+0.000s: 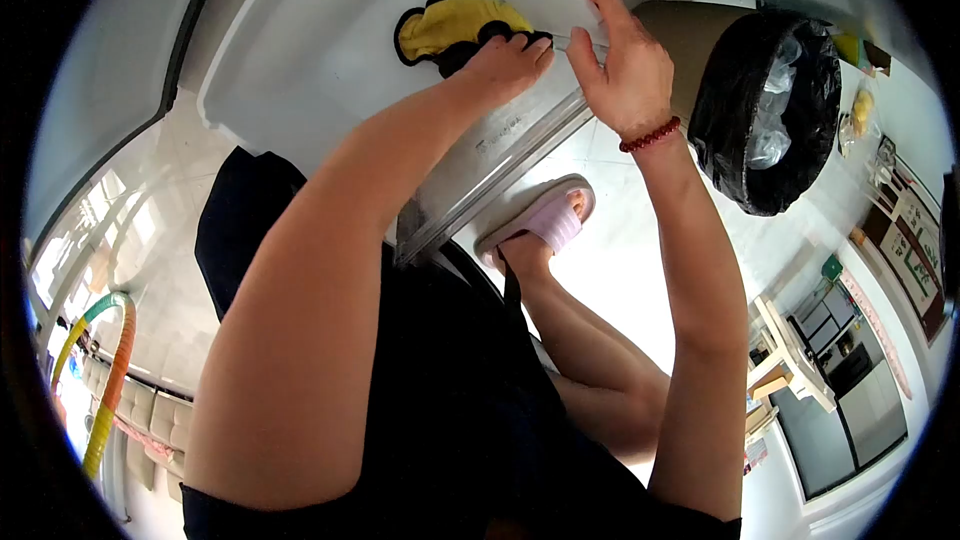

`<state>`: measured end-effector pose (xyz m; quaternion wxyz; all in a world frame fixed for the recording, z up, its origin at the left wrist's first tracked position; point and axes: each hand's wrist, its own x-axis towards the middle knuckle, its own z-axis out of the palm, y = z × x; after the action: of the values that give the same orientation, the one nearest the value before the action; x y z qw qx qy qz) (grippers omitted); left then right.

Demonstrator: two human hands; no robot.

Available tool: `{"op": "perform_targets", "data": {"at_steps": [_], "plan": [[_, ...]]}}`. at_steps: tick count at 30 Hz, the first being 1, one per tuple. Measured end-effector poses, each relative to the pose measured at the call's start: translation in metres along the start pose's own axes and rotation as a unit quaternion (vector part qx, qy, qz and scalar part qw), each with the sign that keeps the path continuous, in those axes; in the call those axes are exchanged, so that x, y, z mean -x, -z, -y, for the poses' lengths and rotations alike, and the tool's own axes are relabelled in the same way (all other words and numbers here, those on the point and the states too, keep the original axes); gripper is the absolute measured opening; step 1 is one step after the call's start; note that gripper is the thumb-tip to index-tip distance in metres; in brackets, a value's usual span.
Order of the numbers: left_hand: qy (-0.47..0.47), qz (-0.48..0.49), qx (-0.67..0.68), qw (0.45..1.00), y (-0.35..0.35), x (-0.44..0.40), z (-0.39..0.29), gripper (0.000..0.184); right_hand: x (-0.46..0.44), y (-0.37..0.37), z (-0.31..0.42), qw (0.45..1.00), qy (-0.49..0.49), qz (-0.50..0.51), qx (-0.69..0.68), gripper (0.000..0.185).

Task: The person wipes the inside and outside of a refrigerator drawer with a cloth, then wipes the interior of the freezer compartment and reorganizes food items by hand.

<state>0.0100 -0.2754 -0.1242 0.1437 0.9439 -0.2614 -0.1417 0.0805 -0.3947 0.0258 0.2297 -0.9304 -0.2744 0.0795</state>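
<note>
A white plastic drawer (290, 65) with a see-through front panel (500, 165) is tilted across the upper middle of the view. Inside it, a yellow cloth with black edging (460, 25) lies bunched up. My left hand (508, 68) presses this cloth against the drawer near the clear panel, its fingers closed over the cloth's black edge. At the drawer's right corner, my right hand (630, 70) grips the rim, thumb on one side and fingers on the other. A red bead bracelet (650, 135) circles the right wrist.
Right of the drawer stands a bin lined with a black bag (765, 110), holding clear plastic. A pink slipper (545, 220) is on my foot, on the pale tiled floor. An open white door (110, 70) fills the upper left. Farther off are a colourful hoop (122, 360) and a wooden chair (790, 350).
</note>
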Motion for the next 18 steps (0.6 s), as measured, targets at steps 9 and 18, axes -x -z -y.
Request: {"op": "perform_targets", "data": {"at_steps": [9,18], "plan": [[0.04,0.349,0.004,0.936,0.067,0.021,0.044,0.037,-0.002,0.003,0.003,1.0,-0.023,0.016,0.004,0.041],[-0.024,-0.024,0.218,0.975,0.028,0.031,0.019,0.068,-0.002,0.003,0.004,1.0,-0.016,0.014,-0.004,0.041]]}}
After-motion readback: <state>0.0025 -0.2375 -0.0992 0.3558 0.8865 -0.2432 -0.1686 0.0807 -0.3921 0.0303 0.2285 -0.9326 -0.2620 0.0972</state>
